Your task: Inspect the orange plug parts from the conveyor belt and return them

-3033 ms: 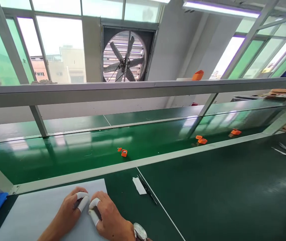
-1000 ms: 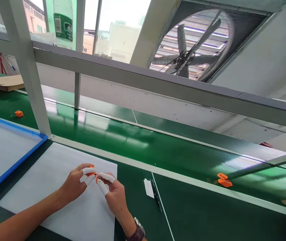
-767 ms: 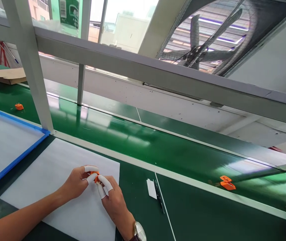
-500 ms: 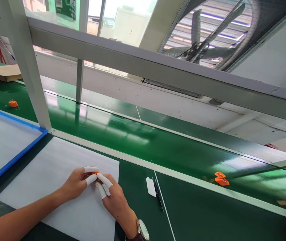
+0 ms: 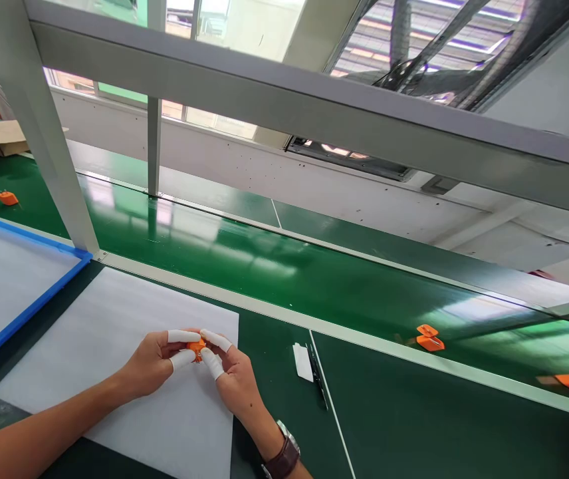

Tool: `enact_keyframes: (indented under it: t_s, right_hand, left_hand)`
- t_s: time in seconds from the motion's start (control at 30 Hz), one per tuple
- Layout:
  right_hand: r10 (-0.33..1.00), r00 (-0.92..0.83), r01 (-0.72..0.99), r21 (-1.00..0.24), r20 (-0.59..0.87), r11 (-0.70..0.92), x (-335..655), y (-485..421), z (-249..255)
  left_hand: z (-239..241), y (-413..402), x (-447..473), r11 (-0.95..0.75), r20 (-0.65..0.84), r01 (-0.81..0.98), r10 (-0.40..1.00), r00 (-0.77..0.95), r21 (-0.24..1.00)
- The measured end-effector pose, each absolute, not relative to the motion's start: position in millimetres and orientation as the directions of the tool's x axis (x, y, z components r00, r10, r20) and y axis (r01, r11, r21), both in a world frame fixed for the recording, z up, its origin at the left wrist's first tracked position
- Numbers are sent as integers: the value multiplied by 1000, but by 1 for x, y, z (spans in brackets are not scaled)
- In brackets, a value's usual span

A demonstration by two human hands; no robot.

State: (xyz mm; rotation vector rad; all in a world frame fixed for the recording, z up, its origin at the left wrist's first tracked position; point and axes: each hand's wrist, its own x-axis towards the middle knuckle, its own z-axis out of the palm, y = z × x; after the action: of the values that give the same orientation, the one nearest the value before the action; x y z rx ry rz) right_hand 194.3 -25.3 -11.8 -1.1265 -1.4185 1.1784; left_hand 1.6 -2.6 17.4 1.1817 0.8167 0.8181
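Note:
A small orange plastic part is held between both hands over a white sheet. My left hand pinches its left side with thumb and forefinger. Opposite it, my right hand has its thumb and forefinger closed on the part's right side. White finger cots cover the thumbs and forefingers. Much of the part is hidden by the fingertips, so its kind is unclear.
A blue-rimmed tray lies at left. A white card and a black pen-like tool lie right of the sheet. Beyond a pale rail, a green belt carries orange pieces. A grey metal frame rises ahead.
My right hand has turned and shifted its fingers on the orange part, which now shows more. The orange pieces on the belt have moved left. The view has tilted slightly down.

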Motion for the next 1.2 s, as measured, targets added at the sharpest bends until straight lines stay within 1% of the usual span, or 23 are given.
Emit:
enact_keyframes:
  t_s: [0.1,0.17,0.3,0.4,0.53,0.7,0.77,0.83,0.93,1.03,1.1,1.2]
  right_hand:
    - [982,-110,128,-978,151,165,193,-27,-13]
    - [983,-104,139,-977,149,163,193,-28,-12]
    - [987,-134,61,-994,85,94,199,-28,-7]
    - [985,-169,16,-999,35,38,203,-25,-3]
    - [989,-147,54,-998,-33,-25,202,-23,4]
    - [990,-102,185,-980,-100,-80,197,-24,11]
    - [987,-111,204,-975,-113,-88,199,-24,12]
    - [986,-126,189,-979,-106,-81,202,-22,10]
    - [992,-114,199,-980,-57,-33,206,-20,6]
    - [995,-47,329,-939,83,94,209,-18,-1]
    - [973,-46,453,-863,228,223,210,-17,-6]
    - [893,-165,578,-692,419,432,209,-16,-12]
  left_hand:
    - [17,-4,3,180,-118,-103,893,435,978]
    - [18,-3,4,191,-139,-84,898,418,978]
    - [17,1,5,217,-171,-62,891,421,974]
    - [15,4,4,197,-158,-43,882,444,979]
    - [12,1,3,104,-98,16,867,489,995]
    - [12,-10,5,-72,-37,193,860,509,979]
    - [11,-11,6,-54,-49,191,866,497,980]
    - [11,-9,5,33,-88,122,875,476,992]
    - [12,-2,4,151,-147,28,871,469,988]
    - [15,4,1,219,-193,0,857,478,976]
    - [16,7,-1,254,-218,-14,856,469,967]
    - [12,7,-3,255,-208,-41,862,463,966]
